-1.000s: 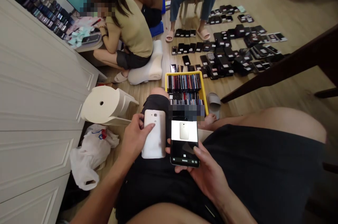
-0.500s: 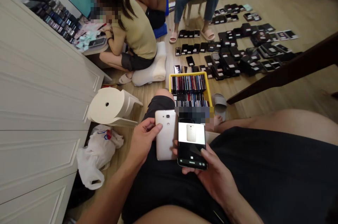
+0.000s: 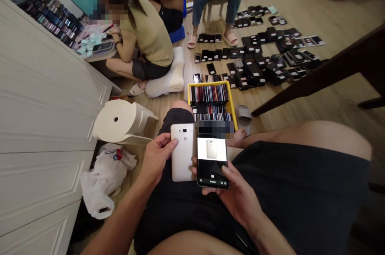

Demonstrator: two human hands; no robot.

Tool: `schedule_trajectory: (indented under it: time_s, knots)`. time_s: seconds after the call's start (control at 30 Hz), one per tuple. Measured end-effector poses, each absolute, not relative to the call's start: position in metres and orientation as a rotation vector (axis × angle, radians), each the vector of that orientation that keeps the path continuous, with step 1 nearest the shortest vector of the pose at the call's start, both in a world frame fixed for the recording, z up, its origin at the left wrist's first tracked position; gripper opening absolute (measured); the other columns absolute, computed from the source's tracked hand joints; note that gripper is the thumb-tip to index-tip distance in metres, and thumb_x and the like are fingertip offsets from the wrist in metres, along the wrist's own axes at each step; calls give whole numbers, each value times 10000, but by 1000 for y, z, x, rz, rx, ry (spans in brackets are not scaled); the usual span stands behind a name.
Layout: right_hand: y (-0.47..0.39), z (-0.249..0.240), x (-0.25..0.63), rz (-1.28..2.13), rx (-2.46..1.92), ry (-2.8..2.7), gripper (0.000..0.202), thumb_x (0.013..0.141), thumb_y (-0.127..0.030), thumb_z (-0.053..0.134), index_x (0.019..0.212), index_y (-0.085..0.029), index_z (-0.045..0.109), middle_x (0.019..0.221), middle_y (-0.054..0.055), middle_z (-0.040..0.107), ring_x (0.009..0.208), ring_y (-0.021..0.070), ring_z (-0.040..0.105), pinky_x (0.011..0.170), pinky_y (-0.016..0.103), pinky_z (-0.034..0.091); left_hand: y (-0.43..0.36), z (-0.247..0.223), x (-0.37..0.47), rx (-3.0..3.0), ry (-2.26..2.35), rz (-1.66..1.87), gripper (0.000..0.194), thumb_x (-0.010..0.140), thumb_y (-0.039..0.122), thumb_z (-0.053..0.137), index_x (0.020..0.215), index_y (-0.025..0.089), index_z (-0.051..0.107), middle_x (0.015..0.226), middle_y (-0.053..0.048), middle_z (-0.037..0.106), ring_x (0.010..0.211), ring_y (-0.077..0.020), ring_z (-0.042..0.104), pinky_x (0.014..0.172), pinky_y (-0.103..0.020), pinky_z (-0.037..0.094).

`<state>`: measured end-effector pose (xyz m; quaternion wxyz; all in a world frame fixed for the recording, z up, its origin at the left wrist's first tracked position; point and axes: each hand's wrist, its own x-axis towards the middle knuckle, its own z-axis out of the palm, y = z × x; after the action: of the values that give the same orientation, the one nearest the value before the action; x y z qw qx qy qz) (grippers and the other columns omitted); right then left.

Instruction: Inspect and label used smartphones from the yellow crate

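Note:
My left hand (image 3: 158, 154) is closed on the left edge of a pale gold smartphone (image 3: 183, 156), its thumb lying on the back. The phone's camera and logo face me. Beside it, my right hand (image 3: 233, 183) grips a black smartphone (image 3: 212, 171) with its lit screen toward me. That screen shows a picture of a pale phone on a white ground, with dark areas above and below. The two phones are side by side above my lap, and the black one covers the gold one's right edge. Fingers of my right hand show between them.
Ahead stands a yellow crate (image 3: 232, 106) packed with upright phones. Many dark phones (image 3: 252, 68) lie in rows on the floor. A white stool (image 3: 116, 120) and a plastic bag (image 3: 105, 175) are at left. One person sits on a cushion (image 3: 168, 80); two others sit behind.
The whole view has shifted slightly, so things appear a little further left. Both hands keep hold of their phones, in nearly the same pose.

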<state>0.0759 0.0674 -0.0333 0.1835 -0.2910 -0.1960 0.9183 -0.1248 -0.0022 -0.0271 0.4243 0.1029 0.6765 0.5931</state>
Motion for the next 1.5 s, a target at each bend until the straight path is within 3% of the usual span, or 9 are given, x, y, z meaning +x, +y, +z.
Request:
schedule_trajectory:
  time_s: [0.93, 1.5]
  knots:
    - [67, -39, 77, 2607, -817, -513, 438, 947, -348, 599, 1350, -180, 565, 1289, 213, 674, 1152, 394, 670, 659, 349, 610, -1, -26, -126, 290, 1693, 1489, 262, 735, 380, 835, 873, 177, 744, 744, 7, 694, 635, -91, 564, 532, -158, 422]
    - [68, -38, 75, 2603, -800, -531, 447, 949, -346, 582, 1352, -154, 570, 1280, 216, 678, 1142, 380, 676, 644, 320, 606, -2, -28, -127, 269, 1685, 1469, 297, 735, 401, 838, 909, 180, 745, 828, -21, 726, 694, -106, 589, 569, -167, 456]
